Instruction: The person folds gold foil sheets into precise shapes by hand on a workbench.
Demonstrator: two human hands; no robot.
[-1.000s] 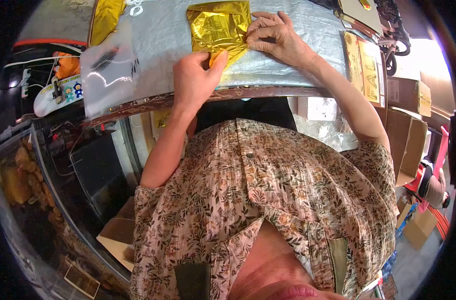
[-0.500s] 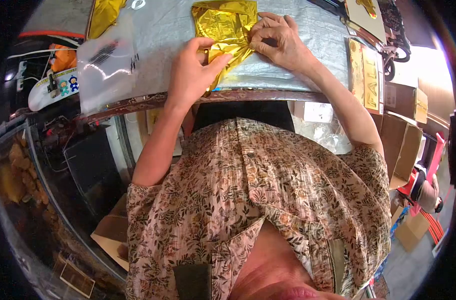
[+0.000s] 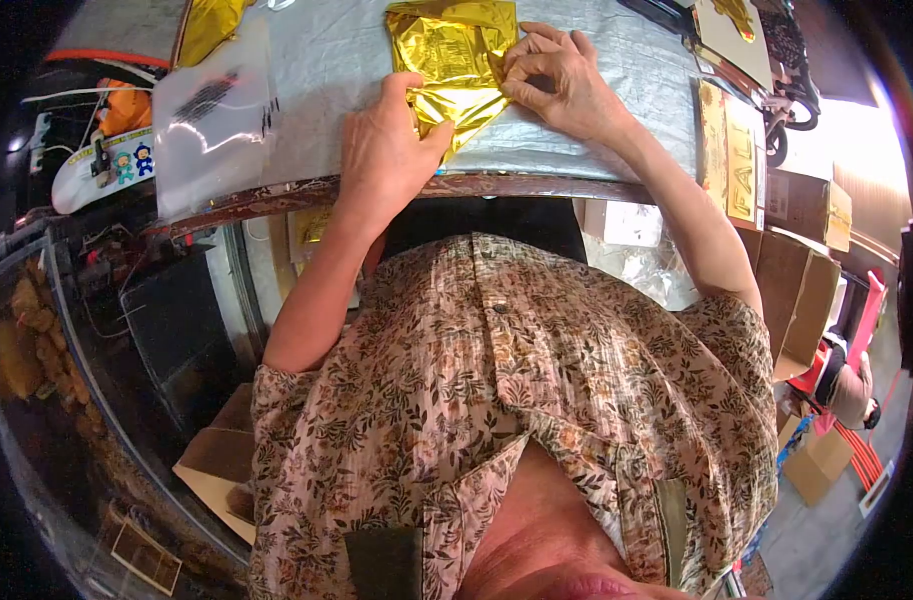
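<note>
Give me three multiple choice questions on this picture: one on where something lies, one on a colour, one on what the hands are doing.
1. Where does the clear plastic bag lie?
A. Left of the folded sheet
B. Right of it
C. On top of it

2. What colour is the folded sheet?
A. Red
B. Gold
C. Blue

3. Which hands have a grip on the sheet?
A. Both
B. Only one
C. Neither

Answers:
1 A, the bag sits near the left end of the table, apart from the sheet.
2 B, it shines metallic gold.
3 A, the left hand and the right hand each pinch an edge of it.
</note>
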